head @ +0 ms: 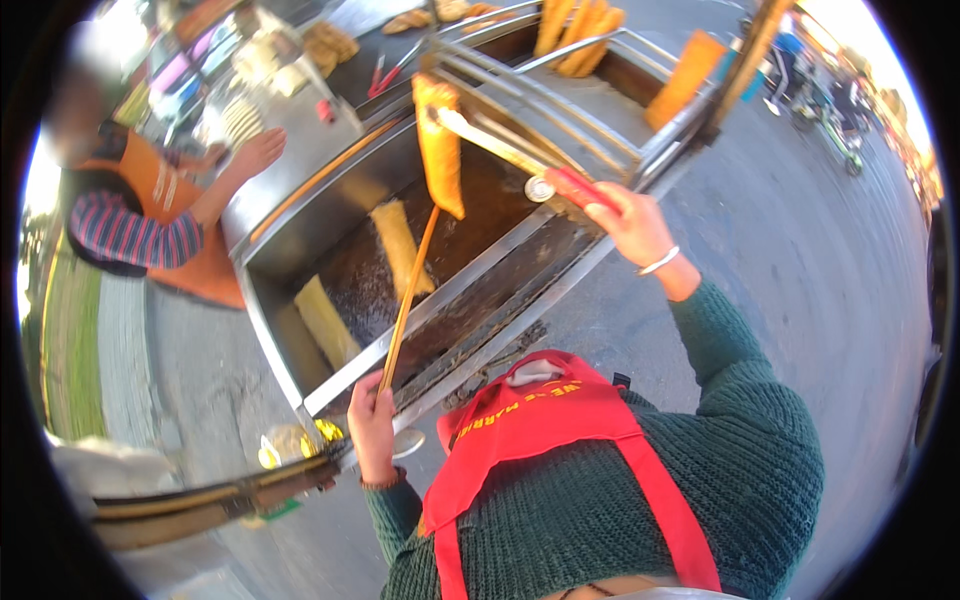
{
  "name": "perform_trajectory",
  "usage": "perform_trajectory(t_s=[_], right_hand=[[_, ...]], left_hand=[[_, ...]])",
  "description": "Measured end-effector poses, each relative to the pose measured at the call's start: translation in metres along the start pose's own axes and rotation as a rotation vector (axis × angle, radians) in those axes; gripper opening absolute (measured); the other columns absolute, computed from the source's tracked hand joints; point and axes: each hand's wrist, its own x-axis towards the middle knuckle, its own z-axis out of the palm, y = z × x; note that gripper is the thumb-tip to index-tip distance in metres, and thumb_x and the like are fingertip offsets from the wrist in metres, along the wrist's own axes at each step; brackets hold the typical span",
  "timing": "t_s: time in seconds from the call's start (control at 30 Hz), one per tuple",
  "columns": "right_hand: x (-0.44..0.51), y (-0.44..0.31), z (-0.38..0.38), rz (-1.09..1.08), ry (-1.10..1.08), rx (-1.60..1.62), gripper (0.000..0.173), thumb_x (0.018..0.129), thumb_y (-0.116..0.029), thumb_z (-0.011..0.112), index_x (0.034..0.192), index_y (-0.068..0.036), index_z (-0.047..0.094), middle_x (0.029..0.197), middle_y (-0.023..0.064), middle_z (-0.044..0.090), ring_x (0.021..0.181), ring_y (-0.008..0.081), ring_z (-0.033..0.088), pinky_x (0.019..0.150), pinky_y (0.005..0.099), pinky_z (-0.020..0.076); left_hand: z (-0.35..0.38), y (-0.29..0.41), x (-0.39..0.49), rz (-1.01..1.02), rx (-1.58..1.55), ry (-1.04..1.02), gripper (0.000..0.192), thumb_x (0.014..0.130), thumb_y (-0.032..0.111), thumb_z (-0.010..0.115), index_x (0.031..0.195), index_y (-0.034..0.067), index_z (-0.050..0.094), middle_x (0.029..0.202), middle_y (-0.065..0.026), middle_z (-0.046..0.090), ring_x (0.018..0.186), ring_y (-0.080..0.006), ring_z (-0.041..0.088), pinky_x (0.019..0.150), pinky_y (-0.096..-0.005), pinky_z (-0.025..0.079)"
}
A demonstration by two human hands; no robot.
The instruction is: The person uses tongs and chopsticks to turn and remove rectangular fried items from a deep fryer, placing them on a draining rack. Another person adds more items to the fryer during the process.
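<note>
My left hand (373, 420) grips a long wooden stick (403, 315), whose far end meets the lower tip of a golden fried dough piece (439, 154). My right hand (634, 225) is closed on the red handles of metal tongs (502, 146); their jaws are at the upper part of that dough, which hangs above the metal fryer (274, 352). In the dark oil below lie a pale golden dough piece (397, 244) and another paler one (327, 321) near the fryer's left end.
A co-worker in an orange apron (180, 202) stands left of the fryer, a hand over the metal worktop (300, 120). Red-handled tongs (386, 79) lie beyond the fryer. Fried dough sticks (581, 37) stand in a metal rack (540, 105); one more piece (684, 79) leans at its right.
</note>
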Motion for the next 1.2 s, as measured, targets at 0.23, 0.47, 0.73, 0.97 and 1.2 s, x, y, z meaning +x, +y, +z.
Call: perform_trajectory(t_s=[0.23, 0.47, 0.73, 0.97, 1.2], right_hand=[[-0.006, -0.014, -0.035, 0.15, 0.041, 0.13, 0.034, 0.088, -0.02, 0.069, 0.115, -0.001, 0.063, 0.093, 0.0164, 0.069, 0.077, 0.0226, 0.065, 0.072, 0.0332, 0.0509], [0.001, -0.022, -0.126, 0.159, 0.279, 0.239, 0.03, 0.092, -0.019, 0.066, 0.115, 0.0, 0.064, 0.082, -0.0027, 0.059, 0.07, 0.0053, 0.053, 0.062, 0.0219, 0.0447], [-0.016, 0.027, -0.168, 0.206, 0.512, -0.072, 0.032, 0.091, -0.018, 0.066, 0.117, -0.001, 0.063, 0.08, 0.0042, 0.064, 0.071, 0.0097, 0.058, 0.066, 0.0255, 0.0474], [-0.044, 0.088, -0.133, 0.354, 0.517, -0.214, 0.03, 0.088, -0.022, 0.067, 0.113, -0.006, 0.065, 0.089, 0.017, 0.068, 0.081, 0.0246, 0.07, 0.072, 0.0326, 0.0509], [-0.073, 0.093, -0.121, 0.334, 0.511, -0.231, 0.032, 0.087, -0.019, 0.067, 0.114, -0.003, 0.063, 0.089, 0.0184, 0.069, 0.08, 0.029, 0.069, 0.071, 0.0333, 0.0514]], left_hand=[[-0.015, 0.028, -0.021, 0.165, 0.077, 0.02, 0.027, 0.092, 0.001, 0.055, 0.119, 0.001, 0.058, 0.066, 0.0036, 0.049, 0.062, -0.0042, 0.044, 0.057, -0.0198, 0.036], [-0.013, 0.064, -0.019, 0.3, 0.001, 0.037, 0.03, 0.095, 0.004, 0.054, 0.125, 0.001, 0.054, 0.066, 0.0058, 0.043, 0.06, -0.0021, 0.039, 0.053, -0.0177, 0.03], [0.01, 0.09, -0.021, 0.277, 0.006, 0.02, 0.031, 0.094, 0.003, 0.054, 0.125, 0.002, 0.054, 0.067, 0.0054, 0.044, 0.061, -0.0026, 0.042, 0.053, -0.0169, 0.032], [0.052, 0.114, 0.003, 0.456, 0.013, -0.142, 0.031, 0.093, 0.001, 0.054, 0.124, 0.003, 0.055, 0.073, 0.0049, 0.048, 0.062, -0.0027, 0.041, 0.054, -0.0171, 0.031], [0.121, 0.16, 0.032, 0.632, 0.295, -0.211, 0.027, 0.092, 0.003, 0.057, 0.119, 0.005, 0.06, 0.072, -0.0053, 0.056, 0.063, -0.0095, 0.05, 0.06, -0.0244, 0.042]])
